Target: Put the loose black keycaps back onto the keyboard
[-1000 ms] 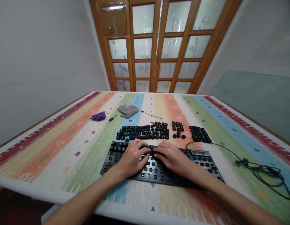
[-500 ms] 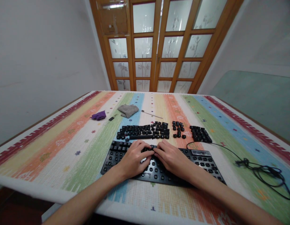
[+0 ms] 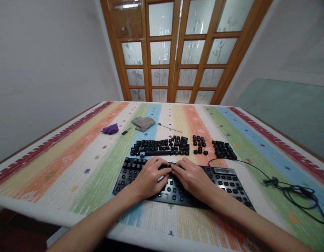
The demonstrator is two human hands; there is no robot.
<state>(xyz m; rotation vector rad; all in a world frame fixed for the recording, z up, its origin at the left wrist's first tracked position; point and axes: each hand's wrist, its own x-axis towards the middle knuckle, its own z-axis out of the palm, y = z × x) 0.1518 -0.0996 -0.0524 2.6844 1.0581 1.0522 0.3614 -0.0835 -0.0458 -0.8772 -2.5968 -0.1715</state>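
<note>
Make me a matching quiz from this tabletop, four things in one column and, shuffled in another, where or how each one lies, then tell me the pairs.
1. Keyboard
2. Cable
3. Purple cloth
4. Loose keycaps

A. Left of the grey cloth
B. Grouped just beyond the keyboard
C. Under the left hand and right hand
D. Tangled, off to the right

Pairs: 1-C, 2-D, 3-A, 4-B

Soft, dim light; glare on door panes [image 3: 160,19]; edges stretched.
</note>
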